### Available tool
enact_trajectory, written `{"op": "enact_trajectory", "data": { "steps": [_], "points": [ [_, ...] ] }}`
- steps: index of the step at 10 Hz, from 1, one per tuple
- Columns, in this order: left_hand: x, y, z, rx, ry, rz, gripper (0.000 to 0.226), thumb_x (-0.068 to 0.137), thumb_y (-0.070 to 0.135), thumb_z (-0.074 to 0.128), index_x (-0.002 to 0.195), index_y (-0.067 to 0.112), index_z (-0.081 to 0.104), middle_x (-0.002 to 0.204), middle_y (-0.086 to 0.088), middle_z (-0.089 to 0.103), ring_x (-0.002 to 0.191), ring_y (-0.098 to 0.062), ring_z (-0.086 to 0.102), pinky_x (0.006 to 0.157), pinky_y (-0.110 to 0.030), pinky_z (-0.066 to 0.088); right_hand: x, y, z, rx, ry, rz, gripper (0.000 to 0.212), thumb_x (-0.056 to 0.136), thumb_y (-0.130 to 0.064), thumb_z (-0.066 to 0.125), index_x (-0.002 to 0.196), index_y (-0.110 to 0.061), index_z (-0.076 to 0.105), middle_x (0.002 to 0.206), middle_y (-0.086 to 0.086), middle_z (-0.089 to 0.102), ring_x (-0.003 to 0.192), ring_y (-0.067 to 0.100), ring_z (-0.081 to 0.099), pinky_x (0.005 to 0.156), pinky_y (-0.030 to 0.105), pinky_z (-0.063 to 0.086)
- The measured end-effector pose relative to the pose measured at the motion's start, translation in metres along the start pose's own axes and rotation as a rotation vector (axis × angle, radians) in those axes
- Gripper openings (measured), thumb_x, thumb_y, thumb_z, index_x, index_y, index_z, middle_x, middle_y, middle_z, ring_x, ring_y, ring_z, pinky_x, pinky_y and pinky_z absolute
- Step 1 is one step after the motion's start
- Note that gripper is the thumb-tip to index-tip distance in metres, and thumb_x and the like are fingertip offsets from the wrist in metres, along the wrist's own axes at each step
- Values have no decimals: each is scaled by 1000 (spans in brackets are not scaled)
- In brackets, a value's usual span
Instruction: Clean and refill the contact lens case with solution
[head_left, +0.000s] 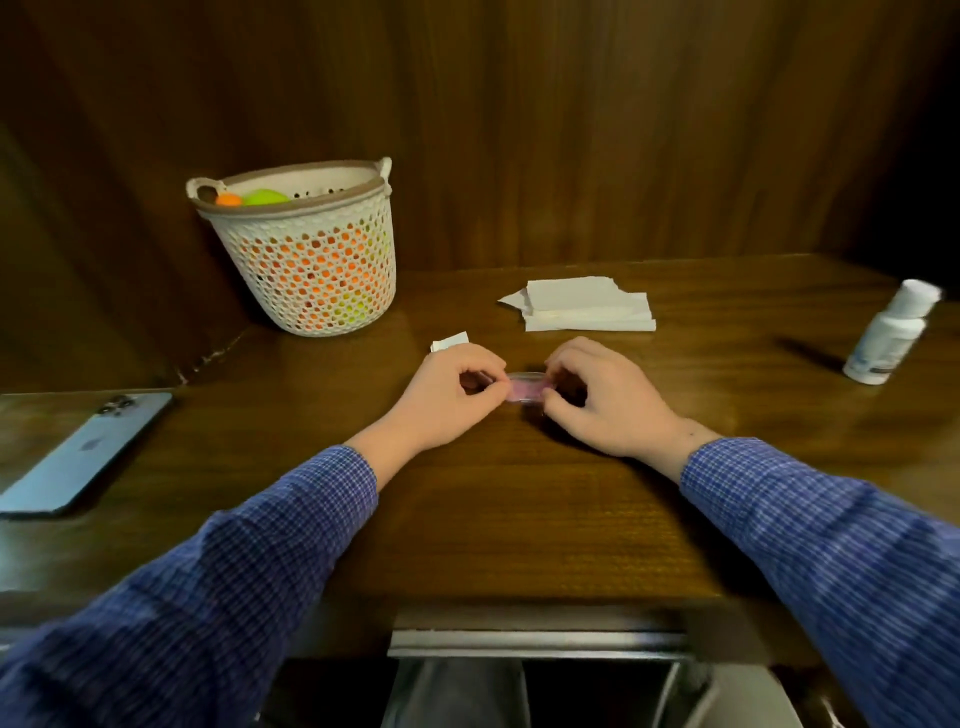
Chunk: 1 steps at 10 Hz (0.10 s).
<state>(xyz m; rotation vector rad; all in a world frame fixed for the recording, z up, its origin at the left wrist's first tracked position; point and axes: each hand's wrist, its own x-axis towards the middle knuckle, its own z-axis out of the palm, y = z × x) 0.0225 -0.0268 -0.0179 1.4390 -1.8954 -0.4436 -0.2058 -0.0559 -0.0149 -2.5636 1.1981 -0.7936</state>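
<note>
Dark wood panelling backs a brown wooden surface (519, 519). Near its middle, the left hand (447, 400) and right hand (602, 400) pinch opposite ends of a small pink lens case (524, 388), fingers curled around it just above the wood. Behind them lies a stack of white tissues (587, 306), with a small paper scrap (449, 342) nearer the left hand. A white bottle (888, 332) stands far right, a perforated basket (306, 249) far left, and a phone (83, 452) face down at the left edge.
</note>
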Motion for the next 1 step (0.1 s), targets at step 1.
{"op": "enact_trajectory", "data": {
  "steps": [1],
  "points": [
    [-16,16,3,-43,144,-58,9,97,19,70,101,26,75,102,16,66,96,-3,63,81,-17,52,-8,6,-4,25,72,50,28,88,-52,53,100,-30,65,100,-12,61,91,5,59,79,25,53]
  ]
}}
